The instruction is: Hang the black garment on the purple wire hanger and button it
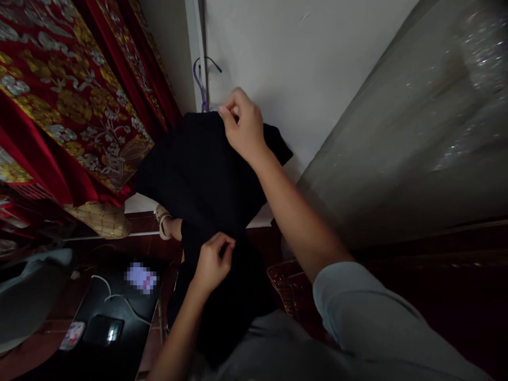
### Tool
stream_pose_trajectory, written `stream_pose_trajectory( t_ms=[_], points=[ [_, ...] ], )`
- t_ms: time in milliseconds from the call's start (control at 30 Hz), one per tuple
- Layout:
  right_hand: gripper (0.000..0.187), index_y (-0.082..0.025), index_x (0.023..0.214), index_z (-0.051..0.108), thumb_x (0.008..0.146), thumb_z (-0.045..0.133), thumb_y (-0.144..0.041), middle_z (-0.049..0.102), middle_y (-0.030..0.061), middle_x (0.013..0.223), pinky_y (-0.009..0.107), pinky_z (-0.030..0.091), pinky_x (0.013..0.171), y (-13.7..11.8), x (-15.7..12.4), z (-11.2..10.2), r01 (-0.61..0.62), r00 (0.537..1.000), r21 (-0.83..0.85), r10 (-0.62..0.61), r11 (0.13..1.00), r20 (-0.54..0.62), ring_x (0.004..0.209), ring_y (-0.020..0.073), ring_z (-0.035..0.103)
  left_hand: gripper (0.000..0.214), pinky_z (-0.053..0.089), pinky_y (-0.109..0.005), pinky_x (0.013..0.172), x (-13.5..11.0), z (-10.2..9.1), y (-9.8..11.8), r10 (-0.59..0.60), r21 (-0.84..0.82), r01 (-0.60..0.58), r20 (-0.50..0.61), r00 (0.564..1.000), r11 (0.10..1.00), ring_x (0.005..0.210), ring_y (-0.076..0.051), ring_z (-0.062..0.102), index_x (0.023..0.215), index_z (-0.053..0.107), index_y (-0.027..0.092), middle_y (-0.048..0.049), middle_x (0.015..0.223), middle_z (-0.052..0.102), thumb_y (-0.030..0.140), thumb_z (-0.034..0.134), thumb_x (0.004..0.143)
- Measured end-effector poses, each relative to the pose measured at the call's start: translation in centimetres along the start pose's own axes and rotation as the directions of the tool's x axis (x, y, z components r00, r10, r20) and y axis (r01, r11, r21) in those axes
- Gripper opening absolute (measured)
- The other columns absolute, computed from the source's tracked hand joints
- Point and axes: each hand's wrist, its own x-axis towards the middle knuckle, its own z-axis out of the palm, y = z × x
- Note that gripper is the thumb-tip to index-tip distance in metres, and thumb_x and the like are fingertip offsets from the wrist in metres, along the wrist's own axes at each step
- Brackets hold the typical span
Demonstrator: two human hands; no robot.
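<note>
Head view, looking forward and down. Hung flat against a plain white wall (309, 69): a black ribbed knit garment (198, 174), on a thin purple wire hanger (200, 87) with only the hook showing above the cloth.

At the garment's top edge, just beside that hook, the right hand (242, 124), thumb and fingertips pressed together on the black cloth. Lower down, the left hand (212, 262), pinched tight on a fold of the same cloth.

Crossing in front of the garment's right side, the right forearm in a grey sleeve (357, 312).

Close on the left, touching or nearly touching the garment, a red curtain with gold and silver flower embroidery (67, 90). On the right, well clear of the hands, a slanting grey glittery panel (416, 132).

Past the garment's lower left edge, a foot in a beige strapped sandal (162, 219); whose, cannot tell.

Below left, a black tabletop (99, 344) with a white cable (105, 286) and a dark phone (103, 329). Beneath the right arm, part of a red woven basket (286, 283).
</note>
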Motion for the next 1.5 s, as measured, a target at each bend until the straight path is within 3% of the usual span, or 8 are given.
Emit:
stream_pose_trajectory(
  t_ms=[167,300,433,700,900,1100,1233,1500],
  points=[
    [0.038,-0.023,0.093,0.054,0.107,0.047,-0.058,0.052,-0.0015,0.072,0.037,0.056,0.082,-1.1,-1.2,-0.7,-0.014,1.0,0.048,0.014,0.999,0.002,0.074,0.0169,0.061,0.017,0.056,-0.032,0.09,5.7,-4.0,1.8,0.241,0.124,-0.229,-0.091,0.966,0.966,0.099,-0.019,0.071,0.117,0.069,0.02,-0.0081,0.107,0.074,0.025,0.057,0.106],
    [0.035,-0.022,0.099,0.057,0.108,0.044,-0.053,0.059,0.0005,0.077,0.038,0.057,0.082,-2.4,-3.0,-0.5,-0.045,0.999,0.06,0.044,0.997,0.007,0.077,0.018,0.064,0.026,0.057,-0.031,0.087,14.2,-7.7,4.2,0.475,0.289,-0.395,-0.307,0.825,0.872,0.092,-0.017,0.071,0.129,0.064,0.021,-0.0059,0.104,0.073,0.033,0.052,0.109],
    [0.031,-0.022,0.104,0.057,0.111,0.039,-0.046,0.062,0.0032,0.086,0.039,0.055,0.087,-3.5,-3.6,-0.7,0.05,0.999,-0.048,-0.05,0.998,0.002,0.087,0.0209,0.067,0.021,0.056,-0.033,0.087,20.1,-9.8,5.4,0.545,0.376,-0.443,-0.232,0.805,0.814,0.093,-0.02,0.072,0.109,0.068,0.02,-0.0056,0.098,0.073,0.037,0.056,0.108],
    [0.03,-0.02,0.092,0.058,0.11,0.036,-0.031,0.06,0.007,0.081,0.035,0.048,0.075,0.8,-5.5,1.4,0.38,0.925,-0.301,-0.351,0.875,0.145,0.085,0.0229,0.062,0.036,0.052,-0.032,0.076,22.6,-12.2,4.8,0.438,0.36,-0.336,-0.254,0.862,0.87,0.083,-0.018,0.069,0.095,0.06,0.021,-0.0017,0.08,0.063,0.054,0.055,0.107],
    [0.033,-0.018,0.082,0.058,0.108,0.039,-0.026,0.056,0.0057,0.07,0.031,0.04,0.061,3.0,-11.7,2.2,0.522,0.814,-0.26,-0.384,0.812,0.436,0.068,0.0183,0.053,0.028,0.048,-0.032,0.079,23.4,-20.2,0.7,0.425,0.433,-0.16,-0.631,0.649,0.887,0.081,-0.014,0.059,0.094,0.057,0.02,-0.0016,0.086,0.061,0.042,0.054,0.11],
    [0.031,-0.019,0.08,0.059,0.105,0.043,-0.028,0.059,0.0058,0.072,0.032,0.044,0.065,4.2,-14.0,1.4,0.48,0.788,-0.085,-0.386,0.873,0.479,0.068,0.0184,0.053,0.033,0.046,-0.033,0.074,14.7,-23.3,-8.4,0.166,0.648,0.087,-0.319,0.933,0.757,0.064,-0.016,0.057,0.075,0.051,0.022,0.0025,0.059,0.047,0.038,0.056,0.103],
    [0.023,-0.021,0.081,0.06,0.098,0.049,-0.031,0.064,0.0071,0.077,0.036,0.048,0.071,2.7,-13.6,1.3,0.436,0.742,0.05,-0.39,0.898,0.546,0.073,0.0211,0.056,0.042,0.049,-0.032,0.071,11.1,-21.9,-10.9,0.106,0.632,-0.037,-0.073,0.992,0.774,0.056,-0.018,0.057,0.067,0.047,0.024,0.0031,0.048,0.041,0.044,0.054,0.103],
    [0.063,-0.018,0.132,0.057,0.084,0.073,-0.055,0.064,0.0185,0.133,0.052,0.051,0.107,-3.1,-12.8,3.6,-0.017,0.826,0.231,-0.117,0.973,0.552,0.123,0.0339,0.061,0.027,0.057,-0.034,0.086,12.3,-15.2,0.4,0.276,0.296,-0.246,-0.066,0.959,0.923,0.092,-0.02,0.07,0.104,0.066,0.02,-0.0073,0.099,0.072,0.045,0.056,0.104]
  ],
)
